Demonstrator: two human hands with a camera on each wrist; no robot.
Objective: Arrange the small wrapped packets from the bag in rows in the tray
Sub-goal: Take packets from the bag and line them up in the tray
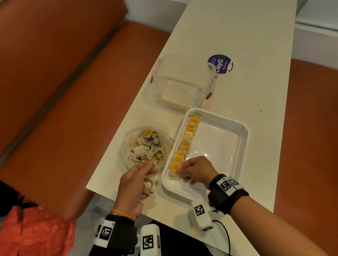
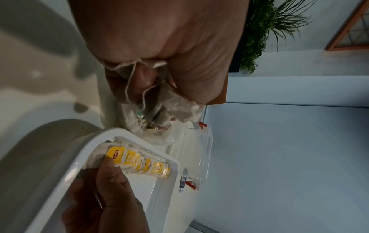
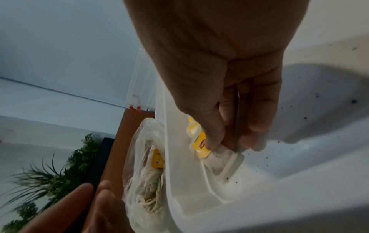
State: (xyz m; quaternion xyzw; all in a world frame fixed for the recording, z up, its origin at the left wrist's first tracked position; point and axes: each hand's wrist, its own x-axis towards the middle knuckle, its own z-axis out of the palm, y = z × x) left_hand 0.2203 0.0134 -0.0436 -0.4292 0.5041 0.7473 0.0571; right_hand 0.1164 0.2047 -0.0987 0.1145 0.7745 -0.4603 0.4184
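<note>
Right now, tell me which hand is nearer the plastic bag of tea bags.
Left. The left hand holds tea bags at the plastic bag's near edge; the right hand is inside the white tray, beside it.

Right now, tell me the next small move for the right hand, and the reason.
Probably let go and draw back. The right hand pinches the nearest packet at the near end of the row along the tray's left wall, so that packet seems placed. The left hand already holds more packets beside the bag, ready to pass one across.
</note>
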